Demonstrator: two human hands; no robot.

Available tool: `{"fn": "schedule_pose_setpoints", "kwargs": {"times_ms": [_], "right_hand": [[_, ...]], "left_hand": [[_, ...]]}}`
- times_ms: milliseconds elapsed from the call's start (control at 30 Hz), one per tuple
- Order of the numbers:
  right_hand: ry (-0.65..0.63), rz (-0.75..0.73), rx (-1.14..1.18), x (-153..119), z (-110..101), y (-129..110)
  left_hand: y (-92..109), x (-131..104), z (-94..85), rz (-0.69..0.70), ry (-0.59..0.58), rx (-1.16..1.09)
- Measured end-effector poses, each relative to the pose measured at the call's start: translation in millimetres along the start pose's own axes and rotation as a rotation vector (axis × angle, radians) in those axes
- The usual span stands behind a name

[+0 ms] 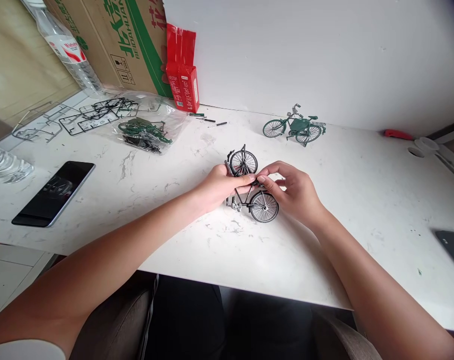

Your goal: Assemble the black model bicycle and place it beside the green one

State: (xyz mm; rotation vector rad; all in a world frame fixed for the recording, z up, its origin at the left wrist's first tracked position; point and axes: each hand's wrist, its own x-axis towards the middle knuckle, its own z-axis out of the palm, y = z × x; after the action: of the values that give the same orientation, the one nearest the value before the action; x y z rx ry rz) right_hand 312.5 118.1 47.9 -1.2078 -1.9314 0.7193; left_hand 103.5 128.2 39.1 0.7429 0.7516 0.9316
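Observation:
A small black model bicycle with silver-spoked wheels is held tilted over the middle of the white table. My left hand grips its frame between thumb and fingers, with one wheel above the hand and the other below and to the right. The thumb and forefinger of my right hand pinch a dark part of the same bicycle near the handlebar area; the exact part is mostly hidden. Both hands nearly touch at the fingertips.
Beyond my hands stands a green model bicycle. A phone, bagged green parts and black part frames lie left. Behind are a carton, a red packet and a bottle.

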Motion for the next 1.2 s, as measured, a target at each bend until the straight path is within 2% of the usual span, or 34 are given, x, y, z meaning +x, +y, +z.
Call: {"fn": "schedule_pose_setpoints", "kwargs": {"times_ms": [433,700,833,933,1067,1200], "right_hand": [[-0.037,0.043,0.04,3,-1,1],[-0.034,0.076,0.079,4,-2,4],[0.075,0.045,-0.05,8,-13,7],[0.178,0.041,-0.247,9,-28,17],[0.126,0.183,-0.583,10,-41,38],[0.078,0.301,-0.648,9,-41,48]], "left_hand": [[0,-1,1.9,-0.066,0.07,0.003],[0,-1,1.8,-0.05,0.025,-0.035],[-2,1,-1.3,-0.039,0.003,-0.046],[-1,4,-4.1,-0.044,0.013,-0.043],[1,5,-6.9,-0.035,0.031,-0.033],[1,4,-6.7,-0.017,0.05,-0.02]]}}
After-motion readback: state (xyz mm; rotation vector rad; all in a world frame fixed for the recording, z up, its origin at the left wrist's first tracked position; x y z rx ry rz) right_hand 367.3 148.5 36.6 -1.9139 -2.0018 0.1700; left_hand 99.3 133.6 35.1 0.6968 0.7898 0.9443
